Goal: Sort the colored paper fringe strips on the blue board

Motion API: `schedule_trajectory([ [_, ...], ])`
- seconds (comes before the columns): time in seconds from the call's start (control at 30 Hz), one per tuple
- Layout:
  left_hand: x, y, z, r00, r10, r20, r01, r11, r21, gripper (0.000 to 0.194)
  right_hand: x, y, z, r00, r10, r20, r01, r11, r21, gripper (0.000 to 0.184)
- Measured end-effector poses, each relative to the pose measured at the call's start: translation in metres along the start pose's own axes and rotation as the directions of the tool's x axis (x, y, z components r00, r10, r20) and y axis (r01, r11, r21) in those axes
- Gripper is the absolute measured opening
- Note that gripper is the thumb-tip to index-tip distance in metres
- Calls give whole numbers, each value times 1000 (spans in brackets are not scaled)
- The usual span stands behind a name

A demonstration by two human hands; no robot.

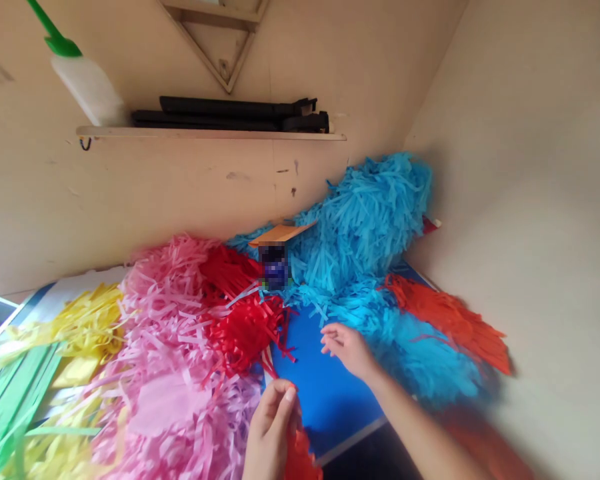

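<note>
My left hand (273, 427) is low in the middle, fingers pinched on a piece of red fringed paper (300, 453) that hangs below it. My right hand (345, 348) reaches forward over the blue table top (325, 393), fingers loosely curled and apart, holding nothing, right beside the light blue fringe pile (370, 227). A heap of red fringe (240, 320) lies just left of the bare blue patch.
Pink fringe (175, 373), yellow fringe (87, 320) and green strips (15, 393) cover the left side. Orange fringe (450, 320) lies at the right by the wall. A shelf (210, 133) above holds a white bottle (87, 83) and black bars (235, 113).
</note>
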State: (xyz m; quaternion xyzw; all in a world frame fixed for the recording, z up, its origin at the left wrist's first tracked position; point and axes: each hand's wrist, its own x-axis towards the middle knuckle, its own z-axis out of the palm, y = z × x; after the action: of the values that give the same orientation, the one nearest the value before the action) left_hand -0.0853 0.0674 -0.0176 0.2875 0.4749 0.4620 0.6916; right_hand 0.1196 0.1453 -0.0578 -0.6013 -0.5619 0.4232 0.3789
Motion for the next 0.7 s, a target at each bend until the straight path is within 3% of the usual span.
schedule_trajectory([
  [0.23,6,-6,12,998,-41,37,39,997,67,42,-50,-18,19,992,63,110,-99,929,356,34],
  [0.43,6,-7,14,999,-31,23,28,994,102,42,-62,-35,17,995,-2,98,-33,938,344,26],
  [0.6,5,-7,16,999,37,5,-37,987,159,42,-66,-33,23,996,39,79,-67,916,396,31],
  [0.7,5,-7,16,995,97,-39,-87,975,206,44,-69,-30,33,993,99,68,-119,856,504,39],
])
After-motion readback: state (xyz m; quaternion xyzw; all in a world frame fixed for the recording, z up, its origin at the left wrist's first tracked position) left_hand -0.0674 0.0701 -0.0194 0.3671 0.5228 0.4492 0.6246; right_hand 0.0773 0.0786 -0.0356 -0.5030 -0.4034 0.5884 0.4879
